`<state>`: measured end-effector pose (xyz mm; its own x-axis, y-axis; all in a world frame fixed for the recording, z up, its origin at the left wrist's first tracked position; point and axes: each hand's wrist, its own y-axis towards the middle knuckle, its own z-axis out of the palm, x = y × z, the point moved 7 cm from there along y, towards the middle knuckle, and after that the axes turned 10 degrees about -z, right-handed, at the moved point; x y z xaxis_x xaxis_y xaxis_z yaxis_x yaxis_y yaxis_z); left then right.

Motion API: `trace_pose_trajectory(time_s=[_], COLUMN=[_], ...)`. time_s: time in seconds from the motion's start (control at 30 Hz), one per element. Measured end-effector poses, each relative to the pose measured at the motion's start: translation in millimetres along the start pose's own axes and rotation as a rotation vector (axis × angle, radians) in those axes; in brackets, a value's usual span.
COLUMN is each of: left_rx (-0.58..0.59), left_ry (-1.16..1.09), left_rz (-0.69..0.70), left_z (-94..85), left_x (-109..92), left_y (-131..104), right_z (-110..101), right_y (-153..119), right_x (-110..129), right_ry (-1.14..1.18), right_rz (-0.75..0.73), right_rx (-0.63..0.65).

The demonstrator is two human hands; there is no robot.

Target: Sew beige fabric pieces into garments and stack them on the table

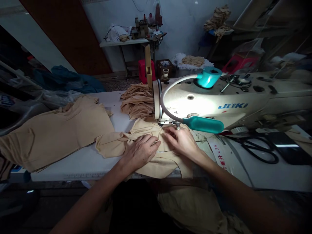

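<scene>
Fingers (148, 143) both hands flat, spread on tan fabric (156, 162); fabric runs left-right, edge toward needle.

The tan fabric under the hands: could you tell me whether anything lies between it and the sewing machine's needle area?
Nothing visible does. The left hand and right hand press flat on the tan fabric, which runs right up under the sewing machine head; the needle itself is too small to tell.

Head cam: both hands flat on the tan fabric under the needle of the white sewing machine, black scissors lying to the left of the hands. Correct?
Not quite. In the head view the black scissors lie to the right of the hands, on the white table below the white sewing machine. The rest stands: left hand and right hand both press the tan fabric by the needle.
</scene>
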<state>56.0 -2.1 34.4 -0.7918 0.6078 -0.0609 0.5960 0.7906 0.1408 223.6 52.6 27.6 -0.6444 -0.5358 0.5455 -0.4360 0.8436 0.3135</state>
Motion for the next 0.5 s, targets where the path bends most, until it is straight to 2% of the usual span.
trace_pose_trajectory(time_s=[0.1,0.2,0.37,0.5], left_rx=[0.004,0.010,0.020,0.005], left_ry=[0.027,0.032,0.022,-0.026], left_rz=[-0.044,-0.044,-0.034,-0.030], left_z=[-0.7,3.0,7.8,2.2], left_x=[-4.9,-7.3,-4.7,-5.6], left_y=[-6.2,-9.6,-7.7,-4.3], right_z=[1.6,12.7,25.8,26.8], right_y=[-25.5,-47.0,-58.8,-61.7], right_x=[30.5,46.9,49.1,45.2], right_ry=[-0.150,-0.281,-0.340,-0.313], right_rz=[-0.163,-0.220,-0.228,-0.192], right_rx=[0.043,0.071,0.052,0.017])
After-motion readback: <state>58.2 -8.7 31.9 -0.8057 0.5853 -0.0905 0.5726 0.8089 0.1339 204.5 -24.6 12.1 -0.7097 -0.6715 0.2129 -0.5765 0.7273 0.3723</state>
